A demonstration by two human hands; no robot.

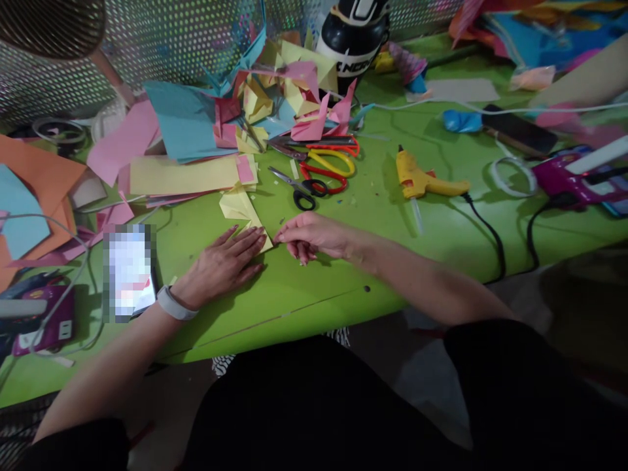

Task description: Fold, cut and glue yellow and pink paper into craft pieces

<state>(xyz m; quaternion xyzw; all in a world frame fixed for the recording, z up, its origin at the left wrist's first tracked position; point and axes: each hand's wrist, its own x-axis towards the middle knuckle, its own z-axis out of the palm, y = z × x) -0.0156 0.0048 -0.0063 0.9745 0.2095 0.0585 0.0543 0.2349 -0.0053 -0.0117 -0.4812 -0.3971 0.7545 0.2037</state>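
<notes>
A folded piece of yellow paper (252, 214) lies on the green table, one flap sticking out at its upper left. My left hand (224, 263) rests flat across its lower part, fingers stretched out, covering some of it. At the paper's lower right corner, the thumb and forefinger of my right hand (314, 236) are pinched together, the other fingers curled under. Just beyond my right hand lie small black-handled scissors (305, 193), with larger scissors with red and yellow handles (328, 167) behind them.
A yellow glue gun (426, 178) with a black cable lies to the right. On the left are a lit phone (131, 271) and a stack of paper strips (186, 178). Folded paper shapes (299, 98) and a black-and-white bottle (349, 46) stand at the back. A white cable crosses the right side.
</notes>
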